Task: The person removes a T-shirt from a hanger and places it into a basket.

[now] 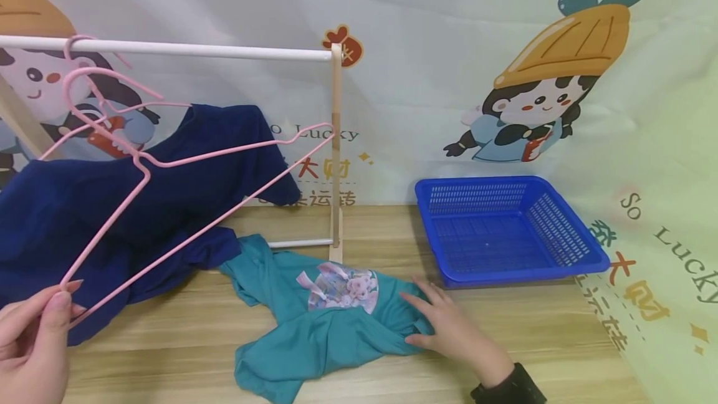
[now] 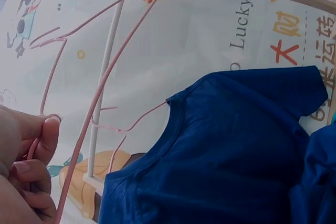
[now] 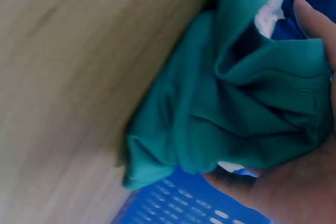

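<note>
My left hand (image 1: 39, 341) pinches a pink clothes hanger (image 1: 224, 151) by one end, its hook up at the left. A teal shirt (image 1: 314, 341) with a printed patch lies rumpled on the table. Beside the shirt's right edge is my right hand (image 1: 454, 335), its fingers spread and touching the cloth. In the right wrist view, teal folds (image 3: 252, 114) lie between the thumb and the other fingers. A dark blue T-shirt (image 1: 129, 217) hangs on another pink hanger (image 2: 134, 127) from the white rail (image 1: 224, 50), behind the held hanger.
A blue perforated plastic basket (image 1: 443, 273) stands at the right of the table, beyond my right hand. The rack's wooden post (image 1: 336, 173) rises behind the teal shirt. A printed cloth backdrop (image 1: 404, 80) covers the wall behind.
</note>
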Demonstrator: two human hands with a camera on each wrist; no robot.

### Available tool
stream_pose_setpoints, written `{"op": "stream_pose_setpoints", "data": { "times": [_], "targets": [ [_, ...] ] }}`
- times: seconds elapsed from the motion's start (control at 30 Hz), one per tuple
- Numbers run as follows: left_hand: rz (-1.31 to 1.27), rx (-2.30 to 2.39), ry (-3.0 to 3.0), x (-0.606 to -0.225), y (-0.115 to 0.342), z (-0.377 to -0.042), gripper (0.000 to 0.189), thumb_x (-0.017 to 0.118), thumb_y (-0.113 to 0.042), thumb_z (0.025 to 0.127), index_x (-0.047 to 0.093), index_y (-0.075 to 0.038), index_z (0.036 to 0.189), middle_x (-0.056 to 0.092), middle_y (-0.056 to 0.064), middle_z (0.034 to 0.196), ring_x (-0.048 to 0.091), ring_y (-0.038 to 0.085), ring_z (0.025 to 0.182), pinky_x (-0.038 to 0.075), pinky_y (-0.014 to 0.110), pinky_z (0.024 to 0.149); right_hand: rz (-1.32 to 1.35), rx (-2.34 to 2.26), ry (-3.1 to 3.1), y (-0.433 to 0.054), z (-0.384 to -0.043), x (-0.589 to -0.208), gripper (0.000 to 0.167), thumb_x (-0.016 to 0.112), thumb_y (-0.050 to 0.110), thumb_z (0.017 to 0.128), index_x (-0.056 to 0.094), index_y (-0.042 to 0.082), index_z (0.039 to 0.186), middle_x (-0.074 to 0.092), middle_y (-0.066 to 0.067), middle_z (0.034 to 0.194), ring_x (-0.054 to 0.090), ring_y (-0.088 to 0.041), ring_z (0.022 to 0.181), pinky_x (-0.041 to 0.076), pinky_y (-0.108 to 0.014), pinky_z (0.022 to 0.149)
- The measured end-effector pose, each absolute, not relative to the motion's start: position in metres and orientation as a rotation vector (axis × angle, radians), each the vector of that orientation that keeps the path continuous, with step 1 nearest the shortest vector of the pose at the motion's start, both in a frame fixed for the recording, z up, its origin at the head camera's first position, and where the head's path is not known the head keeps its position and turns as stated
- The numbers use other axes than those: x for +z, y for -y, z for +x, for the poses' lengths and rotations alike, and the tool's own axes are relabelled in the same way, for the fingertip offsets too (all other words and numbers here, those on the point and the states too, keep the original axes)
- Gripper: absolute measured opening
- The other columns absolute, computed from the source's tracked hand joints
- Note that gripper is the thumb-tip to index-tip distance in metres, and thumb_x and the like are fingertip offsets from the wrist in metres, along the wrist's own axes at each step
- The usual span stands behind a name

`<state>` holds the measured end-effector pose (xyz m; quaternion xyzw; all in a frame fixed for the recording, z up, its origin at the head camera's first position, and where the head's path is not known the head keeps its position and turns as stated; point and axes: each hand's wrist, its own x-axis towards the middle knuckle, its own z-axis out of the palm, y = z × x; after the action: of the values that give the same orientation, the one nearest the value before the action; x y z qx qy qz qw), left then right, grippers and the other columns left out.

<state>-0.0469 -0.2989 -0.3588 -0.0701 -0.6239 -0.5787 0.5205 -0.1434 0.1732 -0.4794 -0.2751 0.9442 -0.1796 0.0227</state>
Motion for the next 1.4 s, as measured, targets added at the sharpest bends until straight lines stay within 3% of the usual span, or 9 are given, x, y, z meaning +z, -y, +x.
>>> {"op": "stream_pose_setpoints", "data": {
  "times": [0.17, 0.27, 0.47, 0.7, 0.83, 1.0, 1.17, 1.27, 1.4],
  "targets": [
    [-0.092, -1.302, 1.585, -0.371, 0.318, -0.047, 0.016, 0.058, 0.012, 0.085, 0.063, 0.022, 0.097, 0.069, -0.01, 0.08, 0.059, -0.005, 0.063, 0.036, 0.002, 0.047, -0.739, -0.547, -2.861, -0.173, -0.143, -0.487, 0.071, 0.075, 0.039, 0.078, 0.046, 0.021, 0.14, 0.028, -0.019, 0.152, 0.032, -0.05, 0.132, 0.03, -0.072, 0.096],
    [-0.088, -1.306, 1.616, -0.374, 0.325, -0.047, 0.017, 0.056, 0.012, 0.087, 0.064, 0.02, 0.099, 0.067, -0.012, 0.077, 0.06, -0.006, 0.063, 0.04, 0.001, 0.052, -0.728, -0.523, -2.851, -0.172, -0.143, -0.489, 0.066, 0.073, 0.037, 0.08, 0.049, 0.019, 0.138, 0.032, -0.019, 0.149, 0.035, -0.05, 0.13, 0.033, -0.07, 0.096],
    [-0.076, -1.391, 1.605, -0.375, 0.329, -0.046, 0.023, 0.051, 0.009, 0.091, 0.071, 0.002, 0.1, 0.067, -0.014, 0.073, 0.06, -0.005, 0.067, 0.045, 0.002, 0.069, -0.77, -0.486, -2.842, -0.171, -0.143, -0.493, 0.059, 0.071, 0.032, 0.083, 0.052, 0.015, 0.136, 0.038, -0.02, 0.146, 0.04, -0.05, 0.126, 0.038, -0.066, 0.095],
    [-0.04, -1.214, 1.703, -0.368, 0.325, -0.052, 0.017, 0.058, 0.007, 0.089, 0.065, 0.017, 0.1, 0.064, -0.016, 0.08, 0.057, -0.008, 0.065, 0.043, 0.001, 0.061, -0.757, -0.519, -2.834, -0.17, -0.143, -0.493, 0.055, 0.072, 0.025, 0.083, 0.053, 0.015, 0.134, 0.039, -0.02, 0.145, 0.039, -0.051, 0.126, 0.038, -0.065, 0.096],
    [0.053, -1.097, 1.775, -0.346, 0.305, -0.056, 0.019, 0.059, 0.004, 0.089, 0.065, 0.018, 0.101, 0.06, -0.021, 0.084, 0.053, -0.009, 0.068, 0.041, -0.001, 0.06, -0.784, -0.504, -2.845, -0.169, -0.142, -0.493, 0.054, 0.072, 0.021, 0.083, 0.055, 0.014, 0.133, 0.041, -0.02, 0.144, 0.04, -0.051, 0.125, 0.039, -0.064, 0.096],
    [0.319, -0.964, 1.911, -0.319, 0.278, -0.062, 0.022, 0.061, -0.009, 0.091, 0.07, 0.006, 0.105, 0.052, -0.032, 0.078, 0.038, -0.005, 0.063, 0.03, 0.005, 0.056, -0.799, -0.488, -2.851, -0.167, -0.143, -0.493, 0.052, 0.071, 0.02, 0.084, 0.055, 0.014, 0.133, 0.042, -0.019, 0.144, 0.039, -0.052, 0.125, 0.038, -0.063, 0.097],
    [0.36, -0.748, 1.986, -0.306, 0.262, -0.078, 0.025, 0.063, -0.023, 0.091, 0.073, -0.004, 0.104, 0.044, -0.046, 0.077, 0.035, -0.014, 0.06, 0.029, 0.004, 0.059, -0.782, -0.497, -2.855, -0.167, -0.143, -0.494, 0.051, 0.071, 0.019, 0.084, 0.055, 0.014, 0.132, 0.041, -0.019, 0.144, 0.039, -0.052, 0.125, 0.037, -0.064, 0.098],
    [0.319, -0.691, 1.999, -0.301, 0.255, -0.088, 0.026, 0.064, -0.025, 0.09, 0.073, -0.005, 0.103, 0.056, -0.037, 0.079, 0.035, -0.019, 0.062, 0.03, 0.002, 0.06, -0.776, -0.504, -2.85, -0.167, -0.142, -0.495, 0.051, 0.07, 0.019, 0.084, 0.055, 0.014, 0.132, 0.04, -0.019, 0.145, 0.038, -0.052, 0.126, 0.037, -0.063, 0.098],
    [0.287, -0.662, 2.05, -0.294, 0.246, -0.1, 0.029, 0.063, -0.028, 0.09, 0.073, -0.004, 0.104, 0.072, 0.004, 0.084, 0.032, -0.018, 0.061, 0.028, 0.004, 0.061, -0.773, -0.508, -2.84, -0.168, -0.143, -0.496, 0.051, 0.071, 0.02, 0.084, 0.055, 0.014, 0.132, 0.04, -0.019, 0.145, 0.038, -0.052, 0.126, 0.037, -0.063, 0.098]
  ]
}}
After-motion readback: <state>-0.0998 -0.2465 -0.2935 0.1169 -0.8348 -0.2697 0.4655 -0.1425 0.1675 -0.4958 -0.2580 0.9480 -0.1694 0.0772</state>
